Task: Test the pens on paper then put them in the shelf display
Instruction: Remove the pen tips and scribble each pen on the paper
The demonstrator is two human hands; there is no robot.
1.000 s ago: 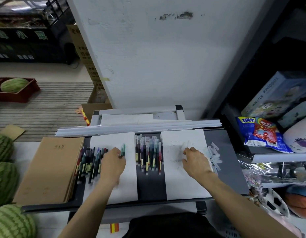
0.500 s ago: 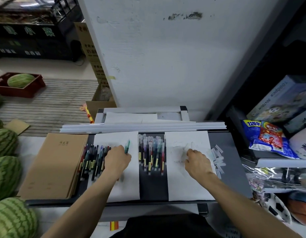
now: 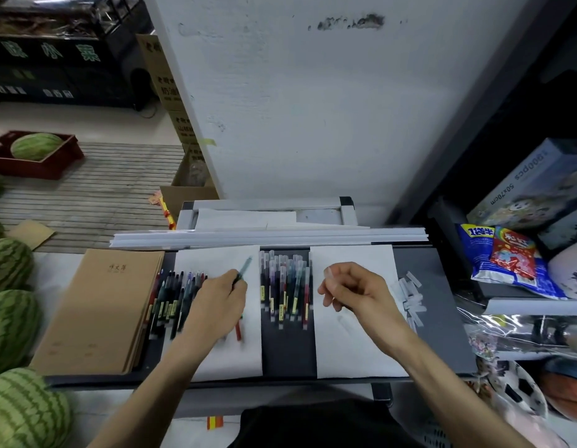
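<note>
- Grey, dark and flat, the surface (image 3: 436, 318) fills the lower middle of the frame and carries two white paper sheets, a left sheet (image 3: 235, 360) and a right sheet (image 3: 352, 357).
- On the left sheet rests the left hand (image 3: 216, 305), fingers curled round a slim teal-green pen (image 3: 244, 270) that points up and right; a red pen (image 3: 238, 331) lies at the hand's lower right edge.
- Over the right sheet, the right hand (image 3: 358, 292) has its fingers pinching a small translucent piece (image 3: 328, 273), too blurred to name.
- Between the sheets lie clear-capped pens (image 3: 285, 286) in a row.
- Left of the left hand, dark-barrelled pens (image 3: 174, 295) lie beside a brown paper notebook stack (image 3: 99, 305).
- Pale loose caps (image 3: 411, 295) lie right of the right sheet.
- Long white strips (image 3: 267, 237) run along the far edge.
</note>
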